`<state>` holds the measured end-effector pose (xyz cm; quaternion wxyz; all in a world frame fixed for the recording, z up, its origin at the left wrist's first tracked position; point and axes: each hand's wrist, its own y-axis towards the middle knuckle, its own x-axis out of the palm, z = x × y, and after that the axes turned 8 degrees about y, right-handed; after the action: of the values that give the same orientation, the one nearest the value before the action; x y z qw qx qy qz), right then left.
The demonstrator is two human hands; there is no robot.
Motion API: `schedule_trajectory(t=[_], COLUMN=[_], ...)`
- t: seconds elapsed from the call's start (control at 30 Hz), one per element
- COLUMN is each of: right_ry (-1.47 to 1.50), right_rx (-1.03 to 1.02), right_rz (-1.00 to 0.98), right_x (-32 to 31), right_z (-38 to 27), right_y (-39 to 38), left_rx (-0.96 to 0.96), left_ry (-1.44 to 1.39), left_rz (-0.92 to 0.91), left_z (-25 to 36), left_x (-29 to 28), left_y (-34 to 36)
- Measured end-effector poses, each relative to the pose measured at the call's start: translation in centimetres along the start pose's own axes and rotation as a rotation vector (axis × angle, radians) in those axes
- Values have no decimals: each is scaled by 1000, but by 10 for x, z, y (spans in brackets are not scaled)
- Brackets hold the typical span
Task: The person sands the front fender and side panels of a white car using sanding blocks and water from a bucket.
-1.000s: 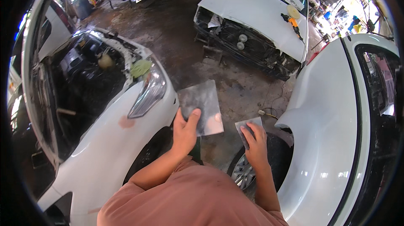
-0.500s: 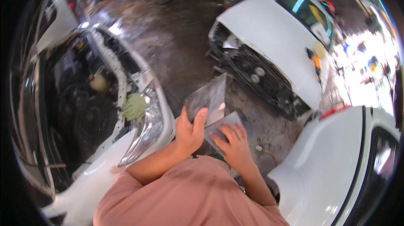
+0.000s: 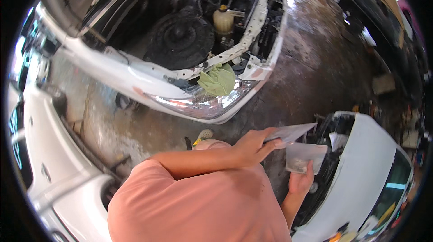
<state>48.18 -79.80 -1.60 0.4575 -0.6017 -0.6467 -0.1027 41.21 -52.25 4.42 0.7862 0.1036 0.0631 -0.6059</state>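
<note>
My left hand [image 3: 250, 148] grips a thin grey plate [image 3: 292, 130], held nearly level out to the right of my torso. Just below it, my right hand [image 3: 300, 180] holds a second, squarish pale grey plate [image 3: 306, 155] with a smudged face. The two plates are close together; whether they touch I cannot tell. Ahead of me is a white car [image 3: 112, 75] with an exposed engine bay. A crumpled green cloth [image 3: 215, 79] lies on its headlight [image 3: 180, 102]. My pink shirt fills much of the lower middle, and a sandalled foot [image 3: 205, 136] shows beyond it.
A second white car [image 3: 361, 174] with an exposed front stands at the lower right. Another white car [image 3: 67, 165] is along the left. A dark vehicle body [image 3: 385, 61] lies at the upper right. Stained concrete floor [image 3: 306, 70] shows between them.
The view has swung toward the car that was on my left, which now spans the top. Both hands keep their plates and now sit further right in the picture.
</note>
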Motion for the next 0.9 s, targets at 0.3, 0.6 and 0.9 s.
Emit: schedule_trajectory(t=[0.3,0.6,0.9], right_ry=[24,-106,-1197], right_rx=[595,956,325], right_rz=[-329,-585,-1794], right_x=[107,229,389], right_z=[-30,76,165], right_y=[135,162,134], left_rx=[-325,-379,-494], left_ry=[-82,-207,-412], left_rz=[647,1198,2089], left_z=[-7,-58,-140], left_x=[22,-11,-4], left_y=[-21,-71,-141])
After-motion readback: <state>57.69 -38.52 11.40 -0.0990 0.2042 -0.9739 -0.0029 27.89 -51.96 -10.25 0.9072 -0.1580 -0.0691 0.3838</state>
